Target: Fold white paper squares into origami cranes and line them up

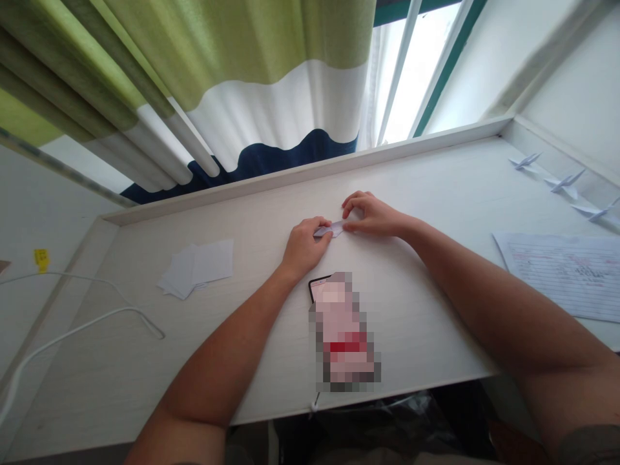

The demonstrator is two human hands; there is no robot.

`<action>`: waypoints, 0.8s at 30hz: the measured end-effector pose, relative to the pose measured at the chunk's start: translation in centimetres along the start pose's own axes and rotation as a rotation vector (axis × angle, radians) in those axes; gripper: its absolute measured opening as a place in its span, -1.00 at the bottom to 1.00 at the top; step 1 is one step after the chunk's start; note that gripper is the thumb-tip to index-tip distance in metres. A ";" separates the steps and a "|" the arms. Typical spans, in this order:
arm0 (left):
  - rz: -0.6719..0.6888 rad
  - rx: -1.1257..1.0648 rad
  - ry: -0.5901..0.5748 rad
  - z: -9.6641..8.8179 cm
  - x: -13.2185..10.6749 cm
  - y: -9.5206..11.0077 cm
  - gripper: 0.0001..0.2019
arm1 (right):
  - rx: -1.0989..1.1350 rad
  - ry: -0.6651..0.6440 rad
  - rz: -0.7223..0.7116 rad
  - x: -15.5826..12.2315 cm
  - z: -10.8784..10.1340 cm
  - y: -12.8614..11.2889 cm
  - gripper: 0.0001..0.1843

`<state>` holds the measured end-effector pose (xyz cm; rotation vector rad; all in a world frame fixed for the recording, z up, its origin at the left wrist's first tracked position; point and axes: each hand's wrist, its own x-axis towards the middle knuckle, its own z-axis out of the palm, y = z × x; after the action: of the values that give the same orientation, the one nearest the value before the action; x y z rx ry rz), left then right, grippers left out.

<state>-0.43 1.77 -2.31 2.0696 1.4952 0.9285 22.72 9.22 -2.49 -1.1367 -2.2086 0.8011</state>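
A small folded piece of white paper (335,228) lies on the desk between my two hands. My left hand (306,245) grips its left end, thumb along the near side and fingers along the far side. At the paper's right end, the thumb of my right hand (371,216) touches it, with the fingers curled above and close by. Part of the paper is hidden under the fingers. Nearer to me, a phone (341,326) lies face up, its screen mostly blurred out.
Loose white paper sheets (210,261) overlap on the left. A white cable (116,313) loops at the left edge. Several folded paper figures (564,183) line the right side, behind lined written sheets (566,268). A raised rim (310,171) borders the back, below a curtain (271,84).
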 end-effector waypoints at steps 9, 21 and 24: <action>0.049 0.031 -0.012 0.2 0.0 -0.5 -0.83 | 0.172 0.023 0.053 0.1 -0.4 -0.5 -0.81; 0.075 0.034 -0.010 0.2 0.1 -0.5 -0.86 | 0.083 -0.012 0.129 -0.2 -0.5 -2.3 -0.83; 0.074 0.042 -0.013 0.2 0.0 -0.4 -0.86 | 0.097 -0.012 0.172 -0.2 -0.8 -2.9 -0.85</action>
<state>-0.58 1.98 -2.72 2.1701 1.4523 0.9162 21.82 7.91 0.02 -1.2889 -2.0780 0.9776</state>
